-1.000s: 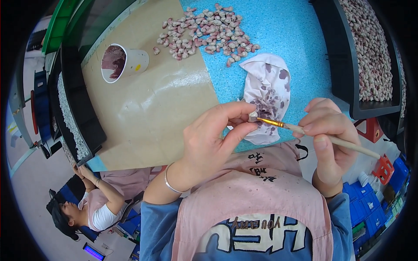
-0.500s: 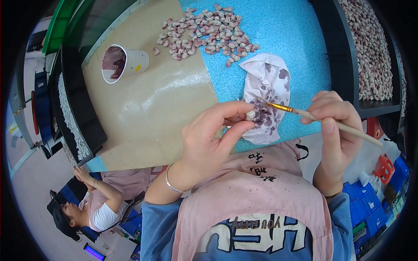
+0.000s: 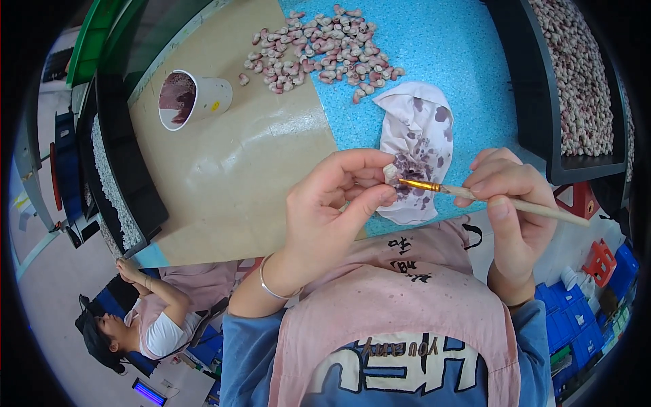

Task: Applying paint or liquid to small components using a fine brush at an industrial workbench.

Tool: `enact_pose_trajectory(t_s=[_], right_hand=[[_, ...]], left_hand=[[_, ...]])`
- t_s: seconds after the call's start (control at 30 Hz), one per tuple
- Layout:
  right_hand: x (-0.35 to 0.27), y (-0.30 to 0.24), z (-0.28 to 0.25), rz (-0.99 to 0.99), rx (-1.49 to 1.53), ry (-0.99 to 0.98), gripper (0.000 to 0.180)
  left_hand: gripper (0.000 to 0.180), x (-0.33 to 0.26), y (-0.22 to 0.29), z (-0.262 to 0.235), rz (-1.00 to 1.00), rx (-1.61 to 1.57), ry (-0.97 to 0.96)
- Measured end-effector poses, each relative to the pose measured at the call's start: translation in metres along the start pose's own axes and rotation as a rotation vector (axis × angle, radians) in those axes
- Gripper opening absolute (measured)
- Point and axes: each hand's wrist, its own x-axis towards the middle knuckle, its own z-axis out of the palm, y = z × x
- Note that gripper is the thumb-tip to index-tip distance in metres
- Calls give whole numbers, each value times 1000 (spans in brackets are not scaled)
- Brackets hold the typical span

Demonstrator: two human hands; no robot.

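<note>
Between the thumb and fingers of my left hand [image 3: 342, 203] is a small whitish shaped piece [image 3: 390, 173]. My right hand [image 3: 512, 203] grips a paintbrush [image 3: 475, 192] with a pale wooden handle and a gold-coloured ferrule; its tip is at the piece, though whether it touches I cannot tell. Below both hands lies a white cloth [image 3: 417, 129] covered in purple-brown stains. Farther off on the table, many small cream-and-pink curled pieces [image 3: 332, 51] lie in a loose heap. A white paper cup [image 3: 213, 98] smeared inside with dark purple-brown paint leans toward me at the left.
A black bin [image 3: 583, 88] full of similar pieces stands at the right. At the left edge is another black bin [image 3: 135, 163] with small white bits. The table surface is part brown sheet [image 3: 230, 203], part blue sheet [image 3: 461, 41]. A person [image 3: 156, 319] in an apron sits at lower left.
The brush has moved left and slightly down from over the stained cloth to the whitish piece. My left fingers have turned the piece a little, so more of it shows.
</note>
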Motion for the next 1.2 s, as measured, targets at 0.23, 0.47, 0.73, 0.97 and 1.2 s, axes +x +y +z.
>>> enact_pose_trajectory(t_s=[0.23, 0.47, 0.73, 0.97, 1.2], right_hand=[[-1, -1, -3, -29, -19, 28, 7], [2, 2, -7, -79, -145, 25, 8], [-8, 4, -10, 66, -11, 173, 12], [-12, 7, -11, 92, 15, 183, 13], [-10, 13, -12, 174, 46, 186, 12]], left_hand=[[27, 1, -3, 2, -16, -63, -9], [26, 4, -2, 3, -65, -64, 17], [18, 75, 17, -27, 131, 82, 90], [16, 102, 39, -37, 407, 268, 206], [20, 75, -20, -24, 393, 1022, 164]])
